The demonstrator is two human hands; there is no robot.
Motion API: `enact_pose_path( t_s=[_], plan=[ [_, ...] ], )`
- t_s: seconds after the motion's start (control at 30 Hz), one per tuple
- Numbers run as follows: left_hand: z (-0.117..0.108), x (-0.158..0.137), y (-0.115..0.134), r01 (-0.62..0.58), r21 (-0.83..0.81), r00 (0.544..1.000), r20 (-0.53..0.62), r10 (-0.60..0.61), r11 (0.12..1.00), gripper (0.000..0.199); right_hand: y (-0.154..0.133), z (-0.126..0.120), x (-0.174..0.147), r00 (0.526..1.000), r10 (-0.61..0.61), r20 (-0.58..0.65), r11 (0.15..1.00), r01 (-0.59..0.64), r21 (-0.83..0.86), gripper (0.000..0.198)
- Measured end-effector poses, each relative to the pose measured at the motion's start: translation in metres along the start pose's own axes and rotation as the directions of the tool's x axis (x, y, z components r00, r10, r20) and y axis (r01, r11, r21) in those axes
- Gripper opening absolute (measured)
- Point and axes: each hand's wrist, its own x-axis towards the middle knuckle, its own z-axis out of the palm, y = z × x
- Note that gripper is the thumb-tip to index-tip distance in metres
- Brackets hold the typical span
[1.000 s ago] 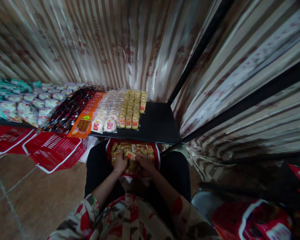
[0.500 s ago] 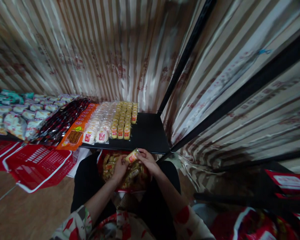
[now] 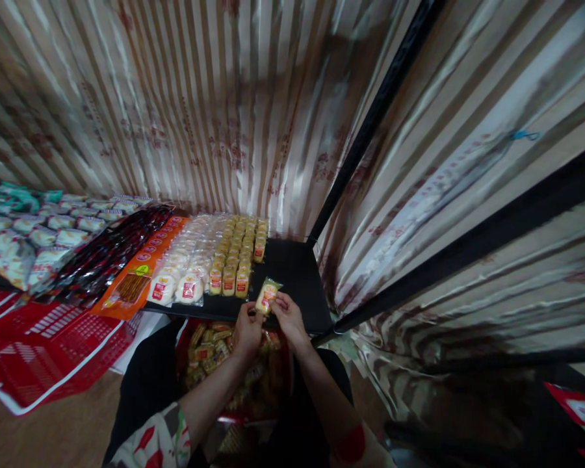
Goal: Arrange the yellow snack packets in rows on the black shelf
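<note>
Head view: small pale-yellow packet, oblong, clear-wrapped, orange-red label showing, is held tilted near the front edge of the black shelf, left of the front right corner; it is pinched by left hand and right hand.

1. Between the fingers, the packet had glossy, see-through plastic.
2. Beyond the fingers, the shelf looked smooth and matt.
3. Left of them, the perforated basket looked smooth plastic.
4. Farther beyond, the curtain seemed sheeny cloth.
</note>
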Motion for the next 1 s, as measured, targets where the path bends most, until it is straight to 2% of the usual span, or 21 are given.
enact_pose_path(
  t_s=[0.07, 0.1, 0.17, 0.23, 0.3, 0.37, 0.5, 0.67, 0.8, 1.0],
  plan=[
    [0.004, 0.005, -0.001, -0.162, 0.124, 0.983, -0.064, 0.171, 0.979, 0.027, -0.004, -0.001, 0.017, 0.999, -0.039, -0.009, 0.999, 0.038, -0.029, 0.033],
    [0.007, 0.007, -0.002, -0.253, 0.177, 0.961, -0.072, 0.269, 0.951, 0.03, -0.005, -0.001, 0.026, 0.998, -0.064, -0.009, 0.997, 0.064, -0.051, 0.032],
    [0.012, 0.011, -0.004, -0.402, 0.24, 0.907, -0.031, 0.42, 0.884, 0.035, -0.004, 0.0, 0.043, 0.993, -0.118, -0.008, 0.987, 0.117, -0.113, 0.03],
    [0.018, 0.015, -0.005, -0.476, 0.266, 0.874, 0.038, 0.484, 0.838, 0.041, -0.001, 0.002, 0.058, 0.988, -0.155, -0.005, 0.97, 0.151, -0.192, 0.029],
    [0.025, 0.022, -0.006, -0.479, 0.3, 0.875, 0.089, 0.476, 0.825, 0.048, 0.002, 0.005, 0.071, 0.985, -0.172, 0.005, 0.946, 0.166, -0.277, 0.031],
    [0.032, 0.03, -0.005, -0.444, 0.347, 0.895, 0.117, 0.431, 0.826, 0.055, 0.005, 0.008, 0.081, 0.984, -0.177, 0.024, 0.919, 0.174, -0.355, 0.033],
    [0.042, 0.048, 0.001, -0.394, 0.395, 0.918, 0.13, 0.374, 0.83, 0.062, 0.006, 0.014, 0.099, 0.98, -0.192, 0.051, 0.876, 0.195, -0.441, 0.036],
    [0.05, 0.065, 0.009, -0.362, 0.414, 0.929, 0.079, 0.363, 0.835, 0.065, 0.003, 0.021, 0.113, 0.968, -0.245, 0.059, 0.856, 0.244, -0.455, 0.038],
    [0.054, 0.072, 0.01, -0.372, 0.413, 0.925, 0.095, 0.367, 0.831, 0.063, 0.001, 0.026, 0.119, 0.945, -0.321, 0.066, 0.825, 0.313, -0.471, 0.036],
    [0.054, 0.078, 0.008, -0.38, 0.37, 0.924, 0.11, 0.367, 0.848, 0.063, 0.003, 0.028, 0.123, 0.949, -0.314, 0.041, 0.846, 0.299, -0.441, 0.035]
  ],
)
